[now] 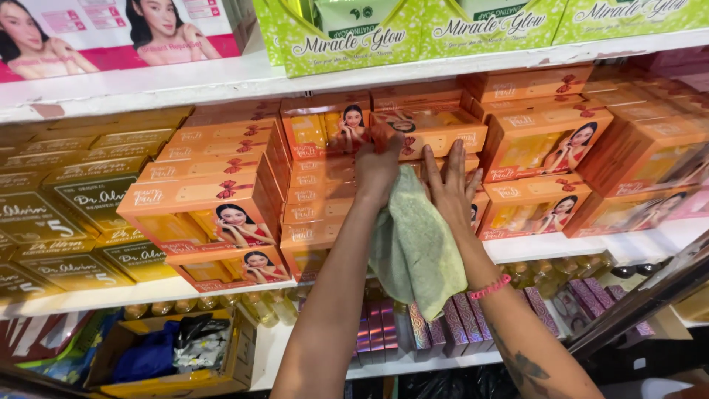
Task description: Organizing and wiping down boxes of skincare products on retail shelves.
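Hands at the shelf: left gripping an orange box, right open against a pale-green cloth.

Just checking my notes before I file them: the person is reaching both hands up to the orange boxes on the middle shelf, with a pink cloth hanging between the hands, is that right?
Not quite: the cloth is pale green, not pink, as the head view shows. The rest holds: the left hand and right hand reach up to the orange boxes on the middle shelf, with the cloth hanging between them.

Bright, even light falls from above the white shelf. Glare whitens its front edge, soft shadow lies beneath it, and the picture's corners bend slightly.
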